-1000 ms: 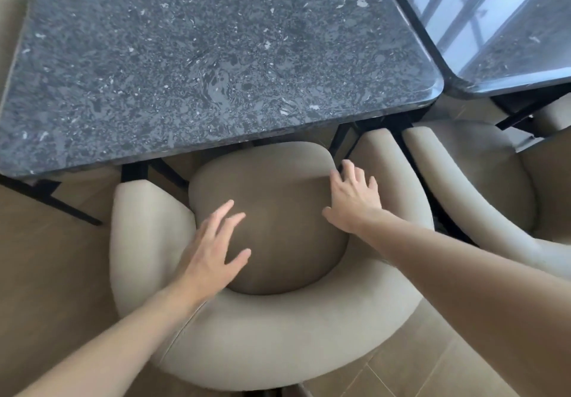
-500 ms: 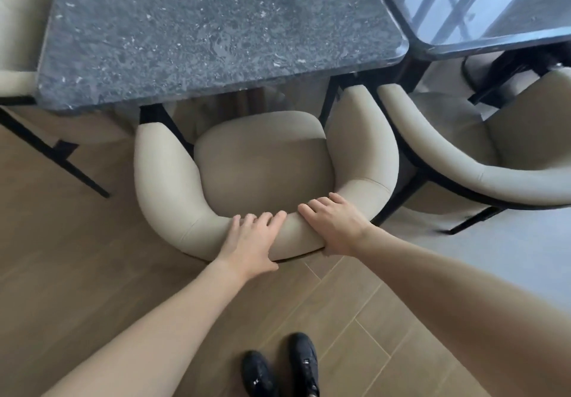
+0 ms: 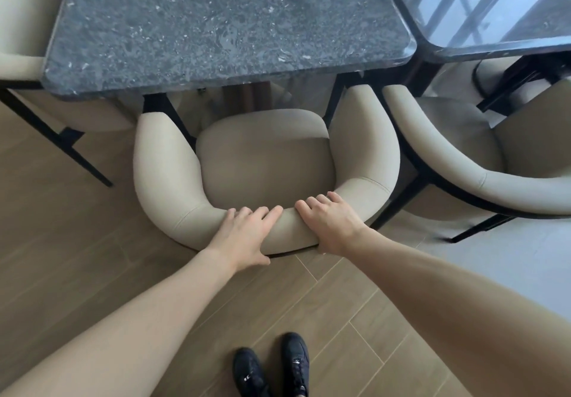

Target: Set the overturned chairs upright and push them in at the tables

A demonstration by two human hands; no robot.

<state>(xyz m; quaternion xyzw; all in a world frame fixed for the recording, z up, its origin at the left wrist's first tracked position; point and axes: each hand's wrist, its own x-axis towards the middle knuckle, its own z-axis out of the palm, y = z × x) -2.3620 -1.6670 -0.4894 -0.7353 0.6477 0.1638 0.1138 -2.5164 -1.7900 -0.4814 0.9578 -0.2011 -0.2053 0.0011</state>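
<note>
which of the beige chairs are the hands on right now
The middle chair, facing the speckled grey table. The left hand and right hand grip its curved backrest; the chairs to its left and right are untouched.

There is a single view, taken from a wide-angle camera on the person's head, looking forward and steeply down. It sits high above the wood-plank floor (image 3: 92,266), so the person's own black shoes (image 3: 272,365) show at the bottom edge, directly beneath the lens. Both bare forearms reach away from the camera into the middle of the frame. The dark speckled stone tabletop (image 3: 216,19) fills the top, farther off, and a cream upholstered curved-back chair (image 3: 265,161) lies near the centre. Straight edges bow toward the margins. No second view shares the scene.
</note>
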